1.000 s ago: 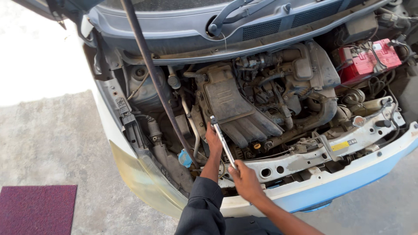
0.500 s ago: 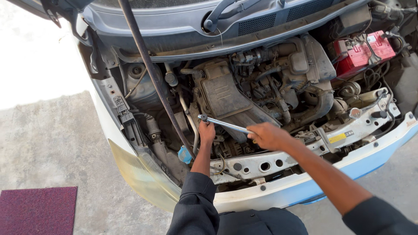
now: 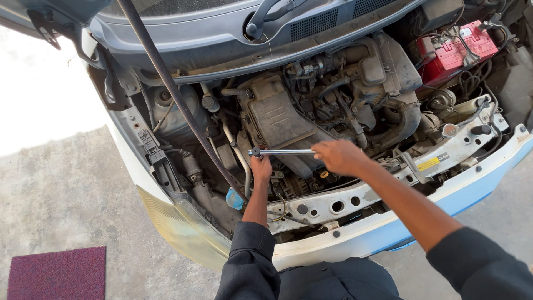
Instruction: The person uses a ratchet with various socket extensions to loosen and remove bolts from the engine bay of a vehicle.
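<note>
Over the engine bay (image 3: 333,100), my left hand (image 3: 261,166) gripped the ratchet wrench (image 3: 283,151) at its head end, right hand (image 3: 340,155) closed round the handle; slim chrome bar, lying approx. level btwn both.

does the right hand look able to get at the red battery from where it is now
Probably yes. The right hand grips the ratchet handle over the engine, and the red battery sits uncovered at the bay's far right. Only open space above hoses lies between.
</note>
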